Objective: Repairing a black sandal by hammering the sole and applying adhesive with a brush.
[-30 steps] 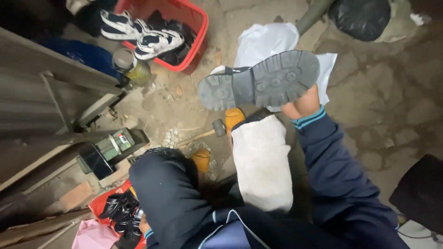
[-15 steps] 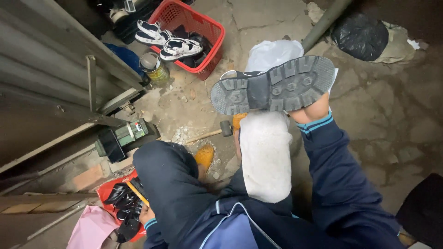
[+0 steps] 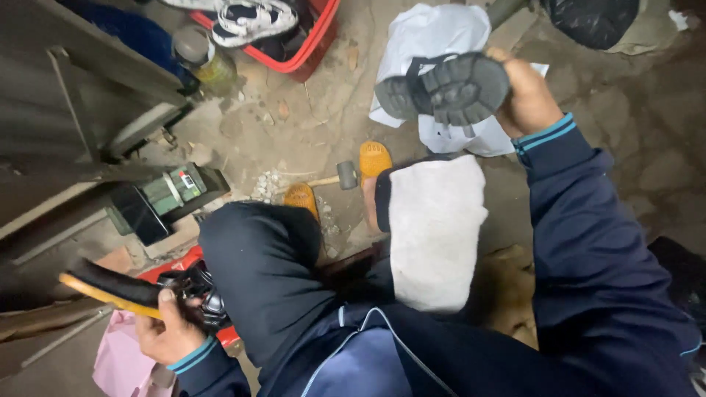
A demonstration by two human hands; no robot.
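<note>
1. The shoe [image 3: 445, 90] sits in the upper middle of the frame, sole up, chunky grey tread facing the camera. The right hand [image 3: 526, 95] has its grip wrapped around the heel end, holding it above the white cloth [image 3: 435, 228] spread over the knee.
2. The left hand [image 3: 170, 332], at the lower left, has its grip closed on a brush [image 3: 110, 287] with a yellow back and dark bristles, held just beside the red tray [image 3: 184, 265] of dark odds and ends.
3. To do this well, I judge the shoe should stay firmly clamped near the heel with the sole tilted toward the eyes, resting against the cloth-covered knee so it cannot twist while the brush meets it.
4. Further out on the floor [image 3: 632, 147]: a small hammer [image 3: 340, 175] near two orange sandals [image 3: 375, 158], a white bag [image 3: 441, 37] behind the shoe, a red basket [image 3: 309, 44] with sneakers at the top, and a jar [image 3: 202, 59] to its left.
5. Against the frame half a second before, the shoe has risen and turned so the sole looks shorter, and the left hand, then hidden low by the tray, has come up holding the brush.
</note>
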